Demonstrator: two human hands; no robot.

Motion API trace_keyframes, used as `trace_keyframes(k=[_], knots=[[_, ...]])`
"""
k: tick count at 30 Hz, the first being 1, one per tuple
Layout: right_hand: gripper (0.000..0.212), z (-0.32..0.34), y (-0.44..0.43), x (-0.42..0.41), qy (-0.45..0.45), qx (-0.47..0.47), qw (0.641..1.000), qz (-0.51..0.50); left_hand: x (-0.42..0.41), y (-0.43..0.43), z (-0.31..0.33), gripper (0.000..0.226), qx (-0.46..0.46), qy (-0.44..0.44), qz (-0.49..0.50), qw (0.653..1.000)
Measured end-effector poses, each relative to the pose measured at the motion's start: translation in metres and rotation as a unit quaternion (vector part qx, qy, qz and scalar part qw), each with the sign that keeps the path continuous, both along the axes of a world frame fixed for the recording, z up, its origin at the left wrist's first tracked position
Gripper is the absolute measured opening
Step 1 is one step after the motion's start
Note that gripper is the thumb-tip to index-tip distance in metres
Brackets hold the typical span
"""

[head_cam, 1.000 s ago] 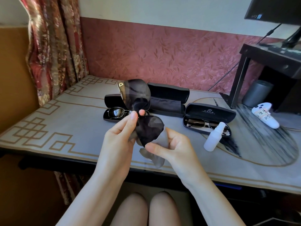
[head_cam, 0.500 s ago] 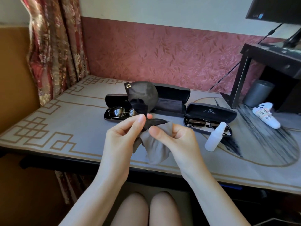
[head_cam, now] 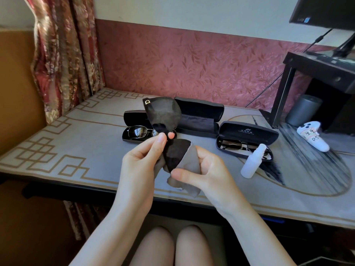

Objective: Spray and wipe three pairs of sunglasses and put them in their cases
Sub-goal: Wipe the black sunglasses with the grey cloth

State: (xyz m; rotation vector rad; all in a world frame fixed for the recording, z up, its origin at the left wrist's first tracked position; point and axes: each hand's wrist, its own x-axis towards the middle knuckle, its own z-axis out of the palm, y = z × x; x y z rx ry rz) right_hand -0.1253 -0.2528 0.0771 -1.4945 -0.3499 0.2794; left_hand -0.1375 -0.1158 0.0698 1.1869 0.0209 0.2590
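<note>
My left hand (head_cam: 140, 166) pinches the bridge of large black sunglasses (head_cam: 165, 114), held upright above the table. Around the lower lens (head_cam: 175, 153) my right hand (head_cam: 207, 173) presses a grey cloth (head_cam: 190, 160). Behind them an open black case (head_cam: 199, 116) holds no glasses. On the left, another open case (head_cam: 128, 120) contains metal-framed sunglasses (head_cam: 138, 130). To the right, a third open case (head_cam: 249, 131) holds dark sunglasses (head_cam: 233, 144). A white spray bottle (head_cam: 252, 162) stands in front of that case.
A grey mat with a gold border (head_cam: 57, 150) covers the table. At the right stand a black monitor stand (head_cam: 311, 73), a grey cylinder (head_cam: 303, 110) and a white labelled controller (head_cam: 312, 136). A floral curtain (head_cam: 63, 54) hangs at the left.
My right hand has slid the cloth over the lower lens, up and then back down. The sunglasses tilted slightly in my left hand.
</note>
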Motion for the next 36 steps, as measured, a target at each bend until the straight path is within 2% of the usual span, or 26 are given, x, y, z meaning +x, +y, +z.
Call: trace_keyframes(k=[3, 9, 12, 20, 25, 29, 32, 34, 36], knots=[[0.024, 0.005, -0.001, 0.001, -0.002, -0.017, 1.000, -0.007, -0.001, 0.000, -0.001, 0.037, 0.006, -0.002, 0.003, 1.000], [0.026, 0.016, 0.012, 0.003, -0.010, 0.014, 0.996, -0.092, -0.003, 0.000, 0.002, 0.028, 0.061, -0.028, -0.005, 0.998], [0.020, 0.020, 0.018, 0.003, -0.010, 0.030, 0.992, -0.120, -0.004, 0.003, 0.005, 0.030, 0.085, -0.028, -0.027, 0.996], [0.020, 0.019, 0.022, 0.003, -0.029, 0.007, 0.988, -0.155, -0.005, 0.008, 0.001, 0.034, 0.095, -0.026, -0.051, 0.994], [0.024, 0.019, 0.020, 0.004, -0.022, -0.002, 0.987, -0.157, -0.004, 0.009, 0.000, 0.039, 0.107, -0.030, -0.071, 0.991], [0.020, 0.016, 0.018, 0.006, -0.047, -0.003, 0.989, -0.140, -0.003, 0.009, 0.000, 0.033, 0.107, -0.028, -0.064, 0.992], [0.032, 0.015, 0.014, 0.004, -0.080, -0.007, 0.990, -0.120, -0.004, 0.007, 0.003, 0.028, 0.094, -0.028, -0.065, 0.993], [0.029, 0.014, 0.010, 0.006, -0.085, 0.001, 0.990, -0.114, -0.005, 0.004, 0.006, 0.026, 0.082, -0.019, -0.053, 0.995], [0.040, 0.011, 0.006, 0.007, -0.083, -0.007, 0.989, -0.123, -0.005, 0.001, 0.007, 0.026, 0.058, -0.013, -0.048, 0.997]])
